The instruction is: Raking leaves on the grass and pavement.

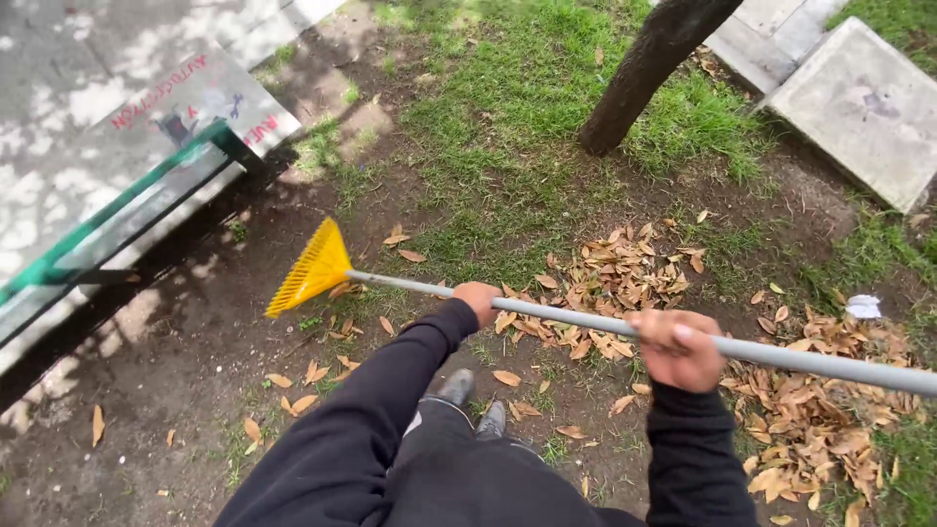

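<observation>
i hold a rake with both hands, its grey metal handle running level across my front, from the right edge of the yard ground toward the left. my left hand is wrapped shut around the handle further along toward the head, arm stretched out in a black sleeve. my right hand is closed tight on the handle nearer my body, fingers curled over the top, thumbnail showing. the rake's yellow plastic fan head rests on the bare dirt to my left, tines spread and pointed away toward the green metal bench that runs along the left edge of the ground. a few dry leaves lie scattered just beside the head. a thicker pile of dry brown leaves sits under the handle between my hands, and another pile spreads near the right edge. my grey shoes stand on the dirt below the handle. a tree trunk leans up from the grass at the far side, with a concrete slab in the far right corner. a scrap of white litter lies by the right-hand pile.
</observation>
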